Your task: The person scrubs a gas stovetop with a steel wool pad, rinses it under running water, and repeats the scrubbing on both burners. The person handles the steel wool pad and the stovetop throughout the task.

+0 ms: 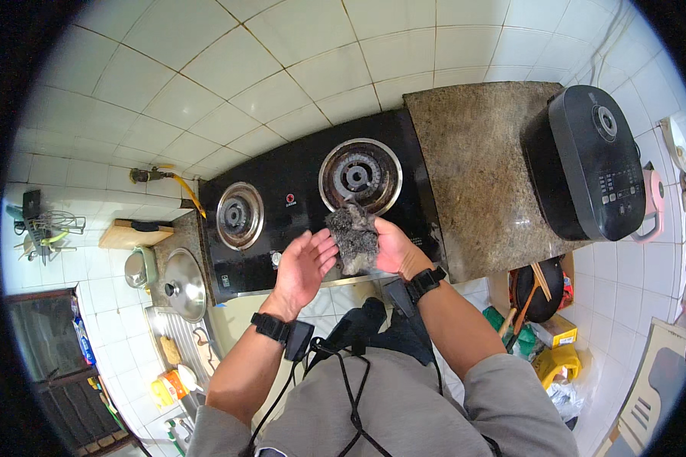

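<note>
My right hand [393, 245] grips the right edge of a dark grey, matted cleaning cloth [353, 239], which hangs over the front of the black glass gas hob [297, 228]. My left hand [308, 264] is close beside the cloth's left edge, palm turned inward and fingers extended; whether its fingertips touch the cloth is hard to tell. Just behind the cloth lies the right burner [359, 176], brown with grime inside its metal ring. The left burner [240, 216] stands farther left, with a control knob [276, 259] in front of it.
A black rice cooker [600, 165] stands on the stone worktop [474, 171] at right. At left are a steel pan lid [185, 285], a wooden board [134, 234] and a sink's drainboard [174, 331]. A yellow gas hose [188, 194] runs behind. A black pan [540, 291] sits low at right.
</note>
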`<state>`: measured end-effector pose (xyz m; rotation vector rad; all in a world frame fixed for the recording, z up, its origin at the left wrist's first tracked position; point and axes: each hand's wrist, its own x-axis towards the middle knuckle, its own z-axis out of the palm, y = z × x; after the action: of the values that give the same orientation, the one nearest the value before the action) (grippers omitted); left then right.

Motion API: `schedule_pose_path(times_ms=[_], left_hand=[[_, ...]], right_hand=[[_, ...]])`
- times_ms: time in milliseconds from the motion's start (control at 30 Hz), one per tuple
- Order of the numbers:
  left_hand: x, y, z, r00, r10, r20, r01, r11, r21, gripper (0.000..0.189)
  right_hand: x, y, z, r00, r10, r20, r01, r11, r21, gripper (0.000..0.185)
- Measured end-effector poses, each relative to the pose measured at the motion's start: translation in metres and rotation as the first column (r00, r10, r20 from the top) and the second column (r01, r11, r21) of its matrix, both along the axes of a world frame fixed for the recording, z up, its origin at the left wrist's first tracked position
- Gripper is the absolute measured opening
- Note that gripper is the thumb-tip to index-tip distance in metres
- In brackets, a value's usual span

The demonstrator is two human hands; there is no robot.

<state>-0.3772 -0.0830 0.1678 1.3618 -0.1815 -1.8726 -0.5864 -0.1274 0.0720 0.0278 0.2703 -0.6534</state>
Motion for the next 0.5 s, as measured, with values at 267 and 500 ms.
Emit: schedule_pose_path(times_ms=[267, 500], left_hand=[[0.014, -0.013, -0.002, 0.995, -0.095, 0.030, 0.099, 0.970, -0.221, 0.024], [0.055, -0.014, -0.010, 0.824, -0.001, 0.567, 0.178, 0.950, -0.256, 0.013]], right_hand=[[0.050, 0.012, 0.010, 0.991, 0.047, -0.124, -0.032, 0.992, 0.120, 0.041], [0.094, 0.034, -0.011, 0.994, -0.080, -0.077, 0.102, 0.927, 0.360, 0.031]])
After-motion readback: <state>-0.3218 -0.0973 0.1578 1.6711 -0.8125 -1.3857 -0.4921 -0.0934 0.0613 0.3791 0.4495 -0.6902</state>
